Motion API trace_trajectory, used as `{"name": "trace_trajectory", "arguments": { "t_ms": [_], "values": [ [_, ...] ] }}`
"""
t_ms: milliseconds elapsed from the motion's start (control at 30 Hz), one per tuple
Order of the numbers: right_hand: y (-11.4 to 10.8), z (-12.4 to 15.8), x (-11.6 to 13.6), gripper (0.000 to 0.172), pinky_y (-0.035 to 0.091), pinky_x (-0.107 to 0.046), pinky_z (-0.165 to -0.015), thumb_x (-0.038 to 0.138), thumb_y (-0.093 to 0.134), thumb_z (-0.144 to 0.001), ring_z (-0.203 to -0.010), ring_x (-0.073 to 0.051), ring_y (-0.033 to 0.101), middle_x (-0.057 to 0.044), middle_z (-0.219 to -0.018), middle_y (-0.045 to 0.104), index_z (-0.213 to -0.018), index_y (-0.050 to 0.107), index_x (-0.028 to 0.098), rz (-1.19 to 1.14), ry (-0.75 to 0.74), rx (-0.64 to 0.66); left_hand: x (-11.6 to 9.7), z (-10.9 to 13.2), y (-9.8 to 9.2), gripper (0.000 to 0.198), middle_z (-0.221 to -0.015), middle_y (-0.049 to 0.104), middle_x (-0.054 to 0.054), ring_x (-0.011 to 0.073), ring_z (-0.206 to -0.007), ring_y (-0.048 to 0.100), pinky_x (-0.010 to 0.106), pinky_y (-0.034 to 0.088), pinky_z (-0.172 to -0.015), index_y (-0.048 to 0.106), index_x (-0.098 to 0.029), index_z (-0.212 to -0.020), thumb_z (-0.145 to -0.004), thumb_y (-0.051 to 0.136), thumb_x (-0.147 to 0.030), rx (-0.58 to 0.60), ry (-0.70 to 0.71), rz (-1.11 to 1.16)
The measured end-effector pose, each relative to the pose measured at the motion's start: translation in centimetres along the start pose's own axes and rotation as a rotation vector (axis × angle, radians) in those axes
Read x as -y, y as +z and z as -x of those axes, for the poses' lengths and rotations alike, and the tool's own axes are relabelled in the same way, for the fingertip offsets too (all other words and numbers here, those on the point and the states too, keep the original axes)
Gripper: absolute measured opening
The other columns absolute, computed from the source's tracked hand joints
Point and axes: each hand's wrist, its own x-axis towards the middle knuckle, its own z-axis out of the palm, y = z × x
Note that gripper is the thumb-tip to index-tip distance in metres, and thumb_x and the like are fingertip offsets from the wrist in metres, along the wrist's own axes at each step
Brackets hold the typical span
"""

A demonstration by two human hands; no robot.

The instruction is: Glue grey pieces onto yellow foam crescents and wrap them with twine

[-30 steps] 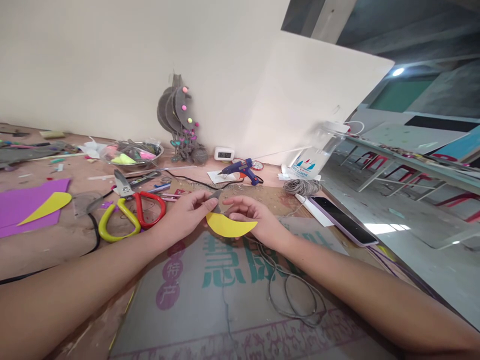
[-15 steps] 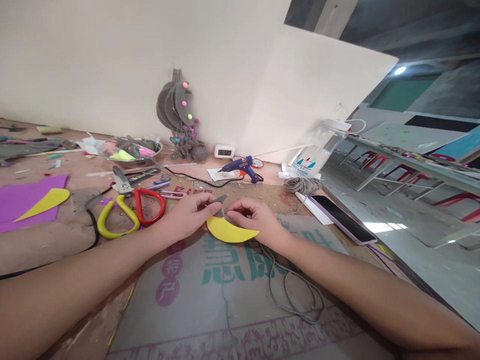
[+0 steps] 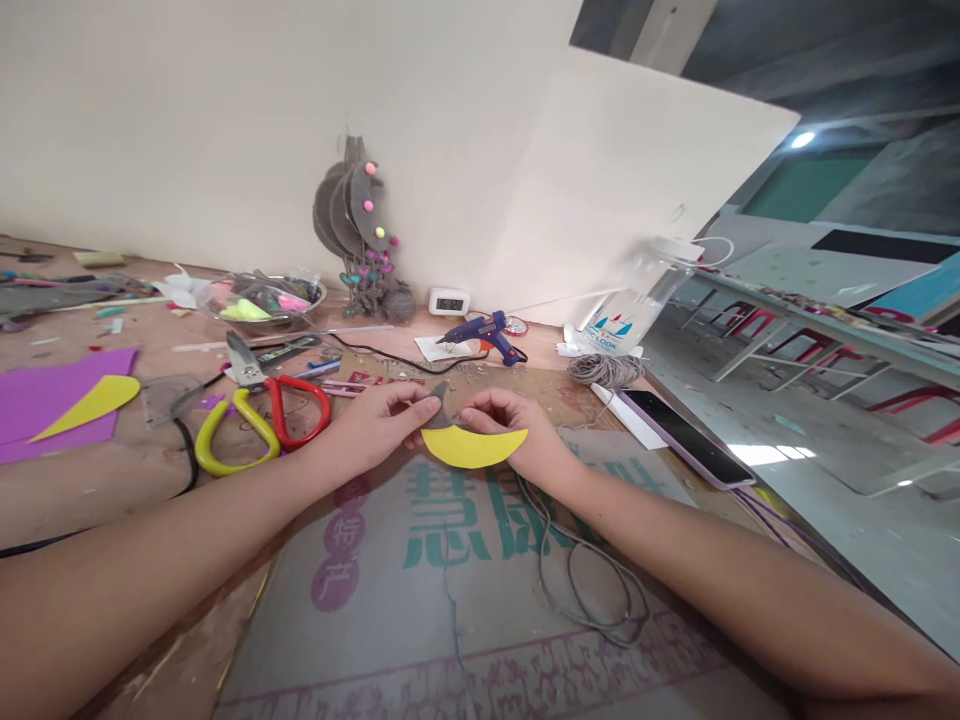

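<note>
Nearest to me spreads a printed board (image 3: 360,640) with green and purple lettering, and a loose grey cord (image 3: 546,522) curls across its right half. Above the board's far part I have the yellow crescent (image 3: 474,449), between the two hands: smooth, flat and bright, its rounded edge toward me, its right tip tapering in front of the right hand (image 3: 512,420). A narrow, pointed grey piece (image 3: 441,408) rises just behind its left half. My left hand (image 3: 397,418) pinches that grey piece between thumb and fingers. The right hand's thumb and forefinger curl close to each other; from here I can't tell whether anything is caught between them.

Left of the hands I see scissors (image 3: 247,370) with one yellow and one red handle, and a yellow teardrop (image 3: 94,402) on a purple sheet (image 3: 75,375). To the right lies a phone (image 3: 686,437), and beyond it a ball of cord (image 3: 604,369).

Farther back, a shiny bowl (image 3: 322,298) holds clear plastic bags with pink and bright yellow stuff inside, too jumbled for me to name. On the far right a clear bottle (image 3: 619,315) stands under a white lid, sails printed on its side; I can't make out its contents.
</note>
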Motion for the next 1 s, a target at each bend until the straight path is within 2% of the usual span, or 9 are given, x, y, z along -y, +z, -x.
{"name": "trace_trajectory", "arguments": {
  "t_ms": [67, 167, 267, 367, 500, 700, 1000],
  "values": [
    [-0.1, 0.1, 0.2, 0.025, 0.042, -0.022, -0.061, 0.041, 0.053, -0.082, -0.067, -0.011, 0.051, -0.002, -0.081, 0.058, -0.090, 0.059, 0.018, -0.007, -0.044, -0.031, -0.1, 0.0, 0.0, 0.031, -0.056, 0.056, -0.002, 0.0129, -0.055, 0.054, 0.023, 0.040, -0.055, 0.058, -0.017, -0.070, -0.079, 0.051, -0.046, -0.040, -0.027, 0.026],
    [-0.4, 0.3, 0.4, 0.031, 0.042, -0.023, -0.058, 0.046, 0.040, -0.088, -0.064, -0.010, 0.048, -0.003, -0.093, 0.056, -0.100, 0.055, 0.022, -0.072, -0.082, -0.142, 0.0, -0.1, 0.0, 0.032, -0.054, 0.056, -0.003, 0.0119, -0.051, 0.054, 0.022, 0.041, -0.052, 0.057, -0.018, -0.074, -0.078, 0.052, -0.048, -0.096, -0.087, 0.138],
    [-0.7, 0.3, 0.2, 0.041, 0.039, -0.024, -0.051, 0.052, 0.029, -0.089, -0.056, -0.011, 0.046, -0.003, -0.077, 0.055, -0.088, 0.055, 0.020, -0.167, -0.061, -0.156, 0.2, -0.3, -0.1, 0.034, -0.056, 0.057, -0.002, 0.0121, -0.051, 0.055, 0.023, 0.044, -0.054, 0.058, -0.017, -0.079, -0.077, 0.052, -0.050, -0.127, -0.120, 0.256],
    [-0.7, 0.3, -0.1, 0.046, 0.037, -0.024, -0.049, 0.057, 0.034, -0.086, -0.051, -0.011, 0.044, -0.002, -0.060, 0.053, -0.069, 0.052, 0.018, -0.132, -0.008, -0.061, 0.5, -0.4, -0.1, 0.035, -0.058, 0.059, -0.001, 0.0130, -0.054, 0.058, 0.025, 0.047, -0.057, 0.058, -0.016, -0.083, -0.076, 0.054, -0.051, -0.155, -0.115, 0.282],
    [-0.4, 0.3, -0.1, 0.039, 0.033, -0.022, -0.044, 0.053, 0.054, -0.077, -0.046, -0.009, 0.042, 0.000, -0.055, 0.053, -0.063, 0.054, 0.017, 0.038, 0.078, 0.036, 0.4, -0.3, -0.1, 0.035, -0.061, 0.061, -0.001, 0.0140, -0.057, 0.060, 0.025, 0.047, -0.059, 0.058, -0.017, -0.082, -0.077, 0.052, -0.051, -0.123, -0.087, 0.227],
    [-0.3, 0.3, 0.1, 0.032, 0.034, -0.021, -0.045, 0.046, 0.052, -0.081, -0.047, -0.009, 0.044, 0.001, -0.057, 0.055, -0.072, 0.054, 0.016, -0.015, 0.073, -0.021, -0.7, 0.2, -0.1, 0.033, -0.060, 0.058, -0.002, 0.0123, -0.055, 0.051, 0.021, 0.037, -0.049, 0.059, -0.018, -0.070, -0.076, 0.053, -0.050, -0.140, -0.051, -0.012],
    [-0.2, 0.4, -0.1, 0.032, 0.035, -0.022, -0.046, 0.047, 0.049, -0.082, -0.047, -0.009, 0.043, 0.001, -0.057, 0.054, -0.075, 0.054, 0.017, 0.016, 0.058, 0.009, -0.2, 0.1, -0.1, 0.033, -0.053, 0.045, -0.005, 0.0092, -0.048, 0.039, 0.021, 0.027, -0.045, 0.056, -0.018, -0.064, -0.075, 0.054, -0.049, -0.116, -0.075, -0.042]
  ]
}}
